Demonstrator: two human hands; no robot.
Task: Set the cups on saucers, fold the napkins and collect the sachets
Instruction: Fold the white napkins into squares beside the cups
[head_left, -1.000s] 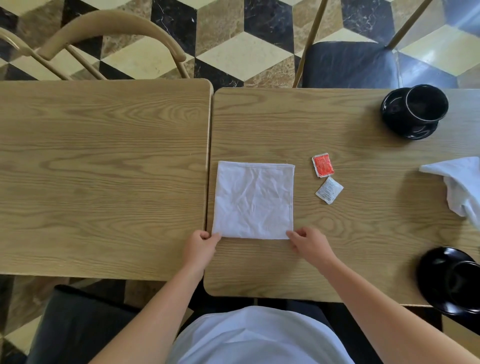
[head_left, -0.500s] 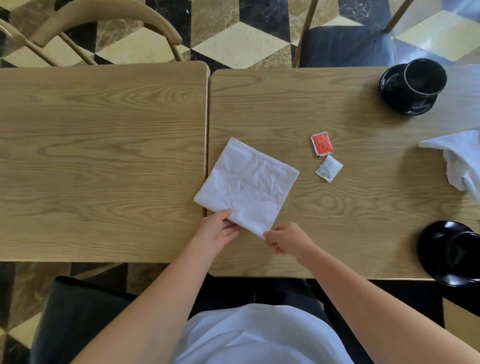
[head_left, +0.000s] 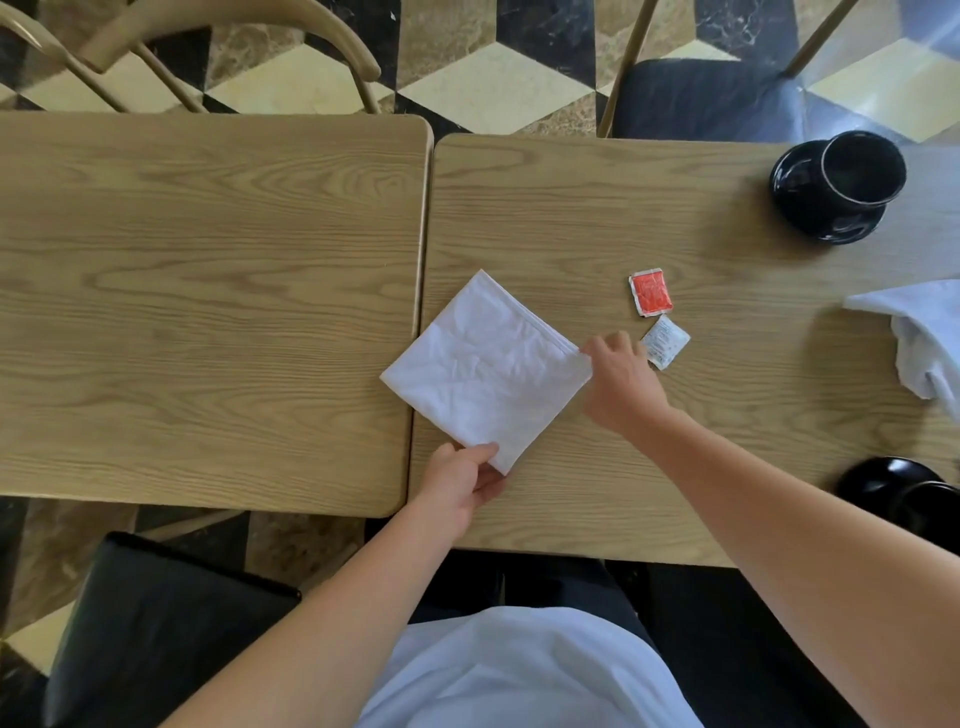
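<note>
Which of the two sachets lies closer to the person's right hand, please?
The white sachet, just beside the right hand. The red sachet lies farther up the table, clear of the hand.

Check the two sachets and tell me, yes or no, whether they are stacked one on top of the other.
No. The red sachet and the white sachet lie apart on the table, with bare wood between them.

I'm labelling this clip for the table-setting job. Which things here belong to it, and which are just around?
Job:
folded napkin
crumpled napkin
red sachet
white sachet
far cup on saucer
near cup and saucer

Around:
wooden chair
black-cushioned chair
</note>
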